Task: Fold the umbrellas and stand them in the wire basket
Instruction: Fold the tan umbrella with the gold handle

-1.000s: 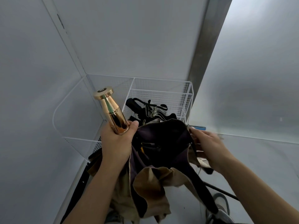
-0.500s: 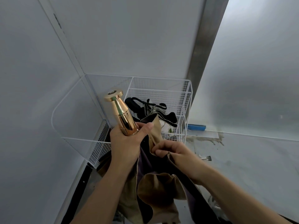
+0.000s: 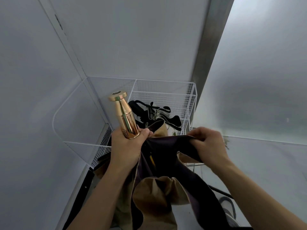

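Observation:
My left hand [image 3: 126, 146] grips the shiny gold handle [image 3: 123, 113] of an umbrella, handle pointing up and away. Its loose canopy [image 3: 162, 185], dark purple outside and tan inside, hangs down between my arms. My right hand [image 3: 209, 145] pinches an edge of that dark fabric and holds it stretched out to the right. Behind stands the white wire basket [image 3: 166, 93] in the corner. Inside it lies a black folded umbrella [image 3: 154, 113] with straps.
White walls close in on the left and behind the basket. A grey metal post [image 3: 209, 55] rises at the basket's right corner. A thin black rod [image 3: 219, 190] and my shoe [image 3: 230, 211] show on the white floor at lower right.
My right hand moved from beside the handle out to the right, pulling a fold of the dark canopy taut. My left hand and the gold handle stayed almost in place.

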`<state>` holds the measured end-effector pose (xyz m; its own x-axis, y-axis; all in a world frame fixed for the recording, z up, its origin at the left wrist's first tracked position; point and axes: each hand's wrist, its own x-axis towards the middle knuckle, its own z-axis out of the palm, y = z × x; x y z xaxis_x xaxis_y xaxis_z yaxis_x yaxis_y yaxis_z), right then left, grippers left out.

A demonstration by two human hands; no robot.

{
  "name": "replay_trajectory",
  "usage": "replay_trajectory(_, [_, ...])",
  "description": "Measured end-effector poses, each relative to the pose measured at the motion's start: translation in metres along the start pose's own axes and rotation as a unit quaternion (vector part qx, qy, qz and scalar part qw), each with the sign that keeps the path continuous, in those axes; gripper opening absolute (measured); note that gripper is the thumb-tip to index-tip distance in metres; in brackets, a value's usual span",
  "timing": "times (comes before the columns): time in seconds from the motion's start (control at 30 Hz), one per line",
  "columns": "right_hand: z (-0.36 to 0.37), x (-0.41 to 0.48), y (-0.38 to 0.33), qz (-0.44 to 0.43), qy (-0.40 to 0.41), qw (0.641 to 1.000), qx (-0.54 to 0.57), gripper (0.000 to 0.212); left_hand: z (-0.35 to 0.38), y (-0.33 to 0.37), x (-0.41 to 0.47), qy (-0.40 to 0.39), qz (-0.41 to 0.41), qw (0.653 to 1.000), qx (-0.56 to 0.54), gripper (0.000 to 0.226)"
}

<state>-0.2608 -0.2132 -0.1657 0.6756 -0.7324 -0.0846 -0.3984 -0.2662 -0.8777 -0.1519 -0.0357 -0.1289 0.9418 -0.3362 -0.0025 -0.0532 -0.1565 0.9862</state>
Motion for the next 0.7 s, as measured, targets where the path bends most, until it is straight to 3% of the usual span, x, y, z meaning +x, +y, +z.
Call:
replay_trajectory(0.07, [-0.008, 0.005, 0.002, 0.010, 0.043, 0.997, 0.070, 0.026, -0.002, 0.000, 0.002, 0.025, -0.004, 1.000, 0.005, 0.014])
replay_trajectory(0.17, [-0.016, 0.006, -0.003, 0.002, 0.075, 0.984, 0.163, 0.011, -0.006, -0.005, 0.006, 0.085, -0.023, 0.996, -0.015, 0.023])
replay_trajectory(0.27, [-0.015, -0.001, -0.007, -0.024, 0.120, 0.976, 0.180, 0.027, -0.008, -0.007, 0.007, 0.115, -0.038, 0.991, -0.048, 0.028])
replay_trajectory(0.33, [-0.011, -0.008, -0.011, -0.034, 0.064, 0.984, 0.163, 0.027, -0.009, -0.007, 0.007, 0.122, -0.038, 0.989, -0.068, 0.040])
replay_trajectory(0.4, [-0.002, -0.018, -0.014, -0.036, -0.054, 0.989, 0.136, 0.019, -0.008, -0.006, 0.007, 0.125, -0.033, 0.989, -0.079, 0.045])
replay_trajectory(0.5, [0.013, -0.028, -0.015, -0.042, -0.177, 0.977, 0.114, 0.017, -0.005, -0.003, 0.004, 0.112, -0.032, 0.990, -0.076, 0.021])
replay_trajectory(0.7, [0.033, -0.034, -0.013, -0.092, -0.231, 0.967, 0.048, 0.019, 0.000, 0.002, -0.002, 0.076, -0.027, 0.992, -0.095, 0.034])
